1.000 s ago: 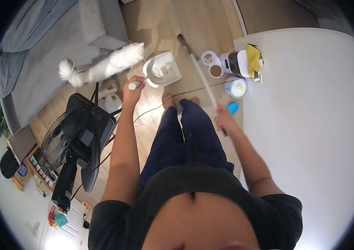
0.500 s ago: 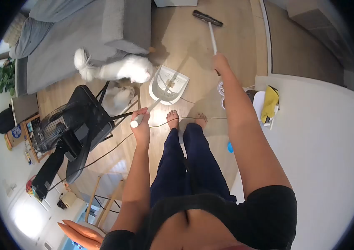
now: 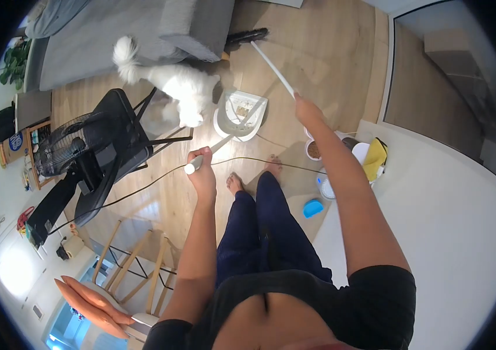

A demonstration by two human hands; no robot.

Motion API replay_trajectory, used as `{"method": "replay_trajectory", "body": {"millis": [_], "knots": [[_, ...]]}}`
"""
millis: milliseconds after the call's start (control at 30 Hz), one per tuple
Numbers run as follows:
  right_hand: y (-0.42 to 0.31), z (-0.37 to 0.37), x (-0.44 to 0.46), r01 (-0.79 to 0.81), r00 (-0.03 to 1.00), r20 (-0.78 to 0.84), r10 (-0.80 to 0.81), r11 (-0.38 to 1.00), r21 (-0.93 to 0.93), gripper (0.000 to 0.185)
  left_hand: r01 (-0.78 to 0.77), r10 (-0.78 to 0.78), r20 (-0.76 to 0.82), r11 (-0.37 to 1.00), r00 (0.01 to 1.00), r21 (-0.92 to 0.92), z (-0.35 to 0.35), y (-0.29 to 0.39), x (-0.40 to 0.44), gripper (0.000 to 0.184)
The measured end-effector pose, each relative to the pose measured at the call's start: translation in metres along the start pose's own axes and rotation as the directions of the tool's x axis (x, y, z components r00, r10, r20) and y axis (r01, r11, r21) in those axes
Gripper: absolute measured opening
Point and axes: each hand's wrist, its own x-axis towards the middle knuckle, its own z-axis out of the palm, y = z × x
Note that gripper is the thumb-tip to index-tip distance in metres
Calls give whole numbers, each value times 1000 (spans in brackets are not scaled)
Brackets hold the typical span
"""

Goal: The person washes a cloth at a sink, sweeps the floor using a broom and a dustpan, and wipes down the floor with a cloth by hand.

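My left hand [image 3: 202,174] is closed round the top of a white long-handled dustpan's handle. The dustpan [image 3: 220,123] stands on the wood floor ahead of my feet, with some dark debris in it. With my right arm stretched forward, my right hand [image 3: 309,112] grips the pale handle of a broom. The broom's dark bristle head [image 3: 246,37] lies on the floor by the corner of the grey sofa [image 3: 192,29]. A fluffy white dog [image 3: 178,84] stands left of the dustpan, its head lowered near it.
A black fan [image 3: 79,146] stands with a black chair [image 3: 121,125] at left. Its cable [image 3: 172,169] crosses the floor by my feet. At right are a kibble bowl [image 3: 314,150], a blue scoop-like object [image 3: 313,208] and a yellow cloth [image 3: 376,160]. Wooden chair legs [image 3: 134,256] show lower left.
The broom head has moved left to the sofa corner, with my right hand still on the handle. The white dog has turned its head downward. My feet have shifted and the view has turned slightly.
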Motion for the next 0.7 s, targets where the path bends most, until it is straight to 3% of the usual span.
{"method": "replay_trajectory", "body": {"millis": [67,133,200,267,300,367,400,533,600,667,700], "knots": [[25,-5,-16,-38,995,90,38,999,-11,50,33,-33,-27,999,999,-11,-1,-2,-7,15],[59,-12,-41,98,993,75,-86,980,-171,50,-65,66,48,997,997,-31,-2,-7,-7,16],[108,3,-48,90,996,2,-90,990,-108,42,-48,48,67,999,997,-2,-3,-2,-5,16],[105,-31,-109,187,976,154,-154,955,-230,39,-25,23,87,999,996,22,-4,1,-7,16],[104,-38,-131,186,977,152,-153,954,-235,39,-10,9,75,1000,997,19,-4,0,-6,15],[101,-46,-158,178,972,163,-166,982,-58,41,7,-8,52,1000,999,17,-9,-3,-5,15],[94,-49,-161,184,970,170,-171,981,-61,41,18,-18,19,1000,1000,4,-10,-6,-6,15],[50,-70,-144,227,971,85,-222,972,-57,43,23,-23,-20,999,1000,-26,-12,-9,-12,14],[23,-84,-123,258,966,32,-258,966,-7,44,-51,51,-17,999,999,-17,-12,-10,-13,13],[2,-99,-103,122,993,22,-120,967,-225,43,-8,8,33,1000,999,19,-12,-8,-10,13],[0,-102,-87,175,984,-13,-180,969,-176,43,7,-7,68,1000,998,2,-12,-6,-10,16]]}}
